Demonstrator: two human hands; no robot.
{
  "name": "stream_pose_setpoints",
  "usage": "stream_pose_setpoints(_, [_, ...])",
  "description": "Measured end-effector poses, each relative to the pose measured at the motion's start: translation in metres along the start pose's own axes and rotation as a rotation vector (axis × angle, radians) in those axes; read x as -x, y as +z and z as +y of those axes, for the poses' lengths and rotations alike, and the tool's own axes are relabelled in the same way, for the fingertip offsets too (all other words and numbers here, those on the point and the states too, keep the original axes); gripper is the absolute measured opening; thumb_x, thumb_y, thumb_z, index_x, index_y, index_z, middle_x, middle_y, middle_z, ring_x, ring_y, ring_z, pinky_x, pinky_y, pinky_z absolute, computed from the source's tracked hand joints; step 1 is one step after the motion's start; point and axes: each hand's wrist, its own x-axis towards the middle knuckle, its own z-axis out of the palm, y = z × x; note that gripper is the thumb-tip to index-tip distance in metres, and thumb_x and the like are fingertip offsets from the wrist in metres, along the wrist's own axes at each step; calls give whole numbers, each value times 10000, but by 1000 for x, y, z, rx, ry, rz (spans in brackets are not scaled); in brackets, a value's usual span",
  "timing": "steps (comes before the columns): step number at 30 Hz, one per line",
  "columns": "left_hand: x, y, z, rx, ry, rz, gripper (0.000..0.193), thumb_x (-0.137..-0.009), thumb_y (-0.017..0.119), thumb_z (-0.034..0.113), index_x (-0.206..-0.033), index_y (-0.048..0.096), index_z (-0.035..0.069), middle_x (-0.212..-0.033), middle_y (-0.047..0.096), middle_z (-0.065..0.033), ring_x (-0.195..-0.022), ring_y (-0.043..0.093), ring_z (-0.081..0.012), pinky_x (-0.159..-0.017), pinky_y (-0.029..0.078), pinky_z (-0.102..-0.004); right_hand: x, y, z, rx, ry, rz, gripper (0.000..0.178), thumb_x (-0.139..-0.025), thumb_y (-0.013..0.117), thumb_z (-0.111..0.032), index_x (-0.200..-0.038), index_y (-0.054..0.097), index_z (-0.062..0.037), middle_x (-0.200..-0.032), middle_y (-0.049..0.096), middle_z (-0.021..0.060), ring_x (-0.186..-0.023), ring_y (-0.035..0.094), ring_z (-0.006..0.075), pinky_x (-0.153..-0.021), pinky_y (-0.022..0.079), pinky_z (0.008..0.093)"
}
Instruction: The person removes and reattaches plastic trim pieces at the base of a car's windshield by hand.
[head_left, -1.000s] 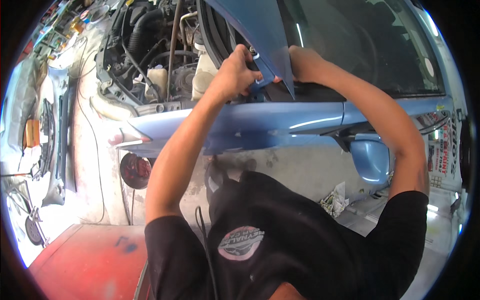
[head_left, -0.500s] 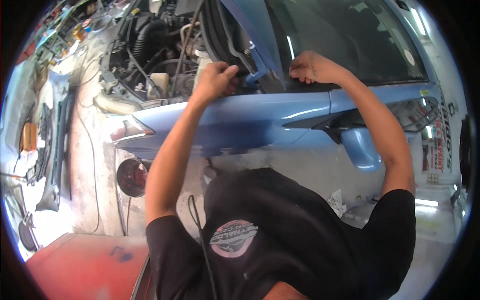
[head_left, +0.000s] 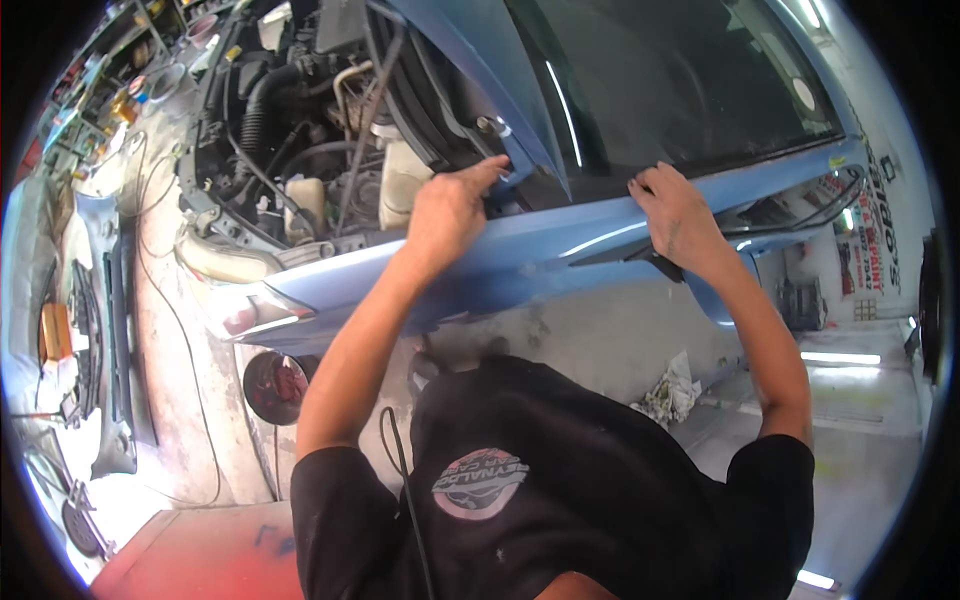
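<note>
My left hand (head_left: 445,215) is at the upper edge of the car's blue fender (head_left: 520,240), beside the engine bay. One finger stretches toward the blue hood hinge (head_left: 517,163), and the others curl in over the edge, partly hidden. Farther right, my right hand (head_left: 685,222) bends its fingers over the same blue edge, near the lower corner of the windshield (head_left: 670,90). It covers the area around the seam with the door. A blue side mirror (head_left: 712,298) shows partly behind my right wrist. The raised blue hood (head_left: 490,60) stands edge-on between both hands.
The engine bay (head_left: 300,140) lies open at the left, with hoses and a pale reservoir (head_left: 400,185). A round dark container (head_left: 277,387) stands below the headlight (head_left: 262,312). Crumpled paper (head_left: 672,390) lies on the floor. A red panel (head_left: 200,550) is at the lower left.
My right hand has come down from above the windshield's lower corner onto the blue edge. My left hand has shifted along the fender toward the hinge, one finger now extended. The view has tilted slightly.
</note>
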Motion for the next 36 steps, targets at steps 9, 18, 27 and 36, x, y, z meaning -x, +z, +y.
stream_pose_setpoints(9, [2,-5,-9,173,-8,-13,587,-818,484,-97,-1377,563,64,-1162,683,-245,-962,678,-413,-871,520,-473,-6,-49,41,-253,238,107,442,-745,534,71,-1168,662,55,-1170,683,242,-1147,622,416,-1012,506,433])
stream_pose_setpoints(18, [6,2,-2,-69,96,-33,647,-786,522,-98,-1410,504,71,-1291,643,-218,-1000,662,-431,-846,538,-508,16,-6,2,57,113,-131,490,-764,564,69,-1246,647,31,-1301,654,203,-1240,613,339,-1177,387,493])
stream_pose_setpoints(27, [13,1,-10,-121,94,14,626,-788,535,-99,-1391,523,66,-1351,619,-195,-1098,645,-409,-935,525,-496,12,-13,32,-89,148,-29,528,-746,558,79,-1264,637,22,-1339,633,189,-1328,543,346,-1217,319,510])
stream_pose_setpoints(36, [103,8,31,-98,227,307,384,-730,584,-67,-1097,669,5,-1052,690,-198,-948,660,-412,-803,539,-471,30,21,2,-52,75,157,471,-770,685,-91,-1213,654,64,-1321,621,253,-1318,533,399,-1189,308,565])
